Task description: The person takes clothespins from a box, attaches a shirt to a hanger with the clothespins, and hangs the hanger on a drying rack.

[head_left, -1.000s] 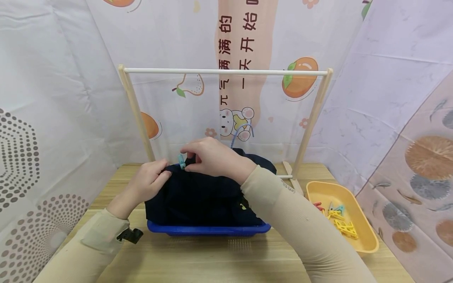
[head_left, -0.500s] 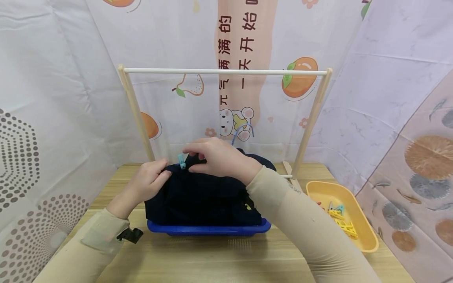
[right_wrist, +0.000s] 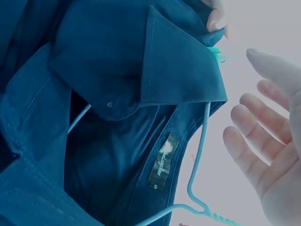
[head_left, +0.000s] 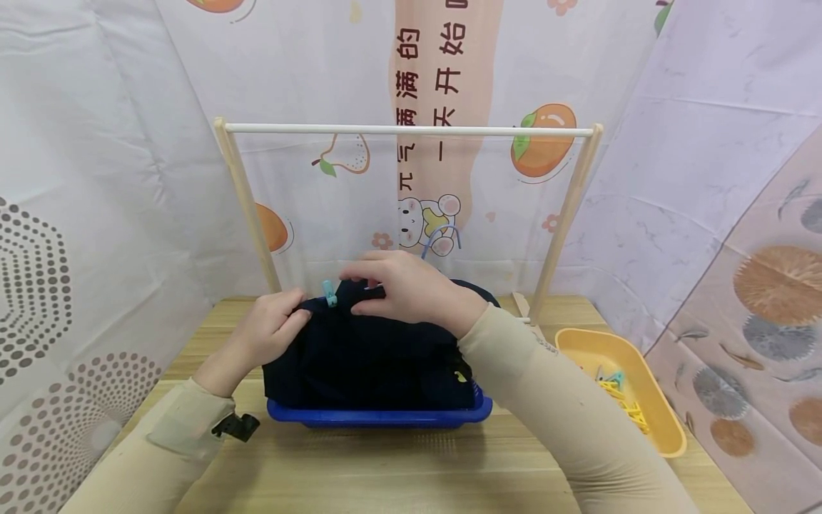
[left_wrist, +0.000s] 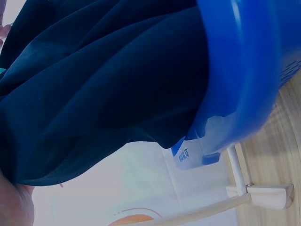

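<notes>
A dark navy collared shirt (head_left: 366, 357) is draped over a blue basket (head_left: 385, 417). At its upper left edge, my left hand (head_left: 272, 330) pinches the cloth between thumb and fingers. A light-blue clothespin (head_left: 330, 293) stands clipped on the shirt just right of that grip. My right hand (head_left: 411, 293) is beside the clothespin, with its fingers spread and holding nothing. In the right wrist view, this right hand (right_wrist: 273, 136) is apart from the collar (right_wrist: 183, 66), and a blue hanger (right_wrist: 202, 141) runs inside the neckline. The hanger's hook (head_left: 439, 232) rises behind my right hand.
A rack with a white rail (head_left: 411, 130) and wooden posts stands behind the basket. At the right is a yellow tray (head_left: 668, 439) with several yellow clothespins (head_left: 632, 410) and a light-blue one. In the left wrist view, a white box (left_wrist: 197, 157) shows behind the basket.
My right hand has let go of the clothespin and drawn away to the right, its fingers opening. The clothespin stays on the shirt. My left hand keeps its grip in place.
</notes>
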Demonstrator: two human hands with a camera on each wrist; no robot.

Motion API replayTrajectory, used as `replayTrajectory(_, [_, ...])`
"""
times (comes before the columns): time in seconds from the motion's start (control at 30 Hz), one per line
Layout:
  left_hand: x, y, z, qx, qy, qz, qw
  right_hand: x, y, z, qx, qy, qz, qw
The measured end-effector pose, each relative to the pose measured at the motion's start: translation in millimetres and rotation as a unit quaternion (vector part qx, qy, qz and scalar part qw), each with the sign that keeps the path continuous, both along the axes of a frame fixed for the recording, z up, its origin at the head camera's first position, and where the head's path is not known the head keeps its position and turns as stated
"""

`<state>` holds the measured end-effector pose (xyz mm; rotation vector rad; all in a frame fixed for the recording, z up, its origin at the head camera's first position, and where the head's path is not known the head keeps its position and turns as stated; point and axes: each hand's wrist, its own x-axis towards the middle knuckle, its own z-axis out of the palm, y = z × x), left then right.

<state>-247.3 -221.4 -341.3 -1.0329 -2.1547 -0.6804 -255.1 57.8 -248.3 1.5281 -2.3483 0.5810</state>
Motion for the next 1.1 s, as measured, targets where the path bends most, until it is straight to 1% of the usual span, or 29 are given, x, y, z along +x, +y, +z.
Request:
replayTrajectory(0.33, [2.0,-0.3,1.0,0.0,-0.004,0.002,1.0,2.7,9,-0.9,-0.019,-0.012,0.016,0.9996])
replayTrajectory(0.73, [3.4,-0.6,1.4,0.001,-0.011,-0.003,0.9999,4.8,24,-1.5,-0.025,0.008,0.008,0.9996])
replayTrajectory(1.1, [3.1,0.3,1.3,-0.001,-0.004,-0.002,1.0,6.4,39,-2.4,-0.029,0.008,0.01,0.9995])
